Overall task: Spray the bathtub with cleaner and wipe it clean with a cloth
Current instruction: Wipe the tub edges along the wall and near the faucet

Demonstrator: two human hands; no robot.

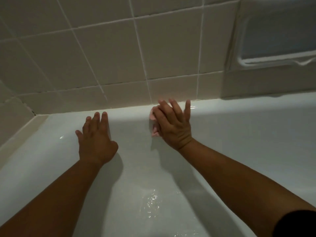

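The white bathtub (pixel 239 134) fills the lower view, its far inner wall rising to the rim below the tiles. My left hand (pixel 96 141) lies flat on that wall with fingers straight, holding nothing. My right hand (pixel 174 124) presses a small pink cloth (pixel 152 117) against the wall just under the rim, fingers spread and straight. Only the cloth's left edge shows from under the palm. No spray bottle is in view.
Beige wall tiles (pixel 111 57) rise behind the rim. A recessed soap dish (pixel 277 36) sits in the wall at upper right. The tub corner is at far left. Water glistens on the tub bottom (pixel 152 202) between my forearms.
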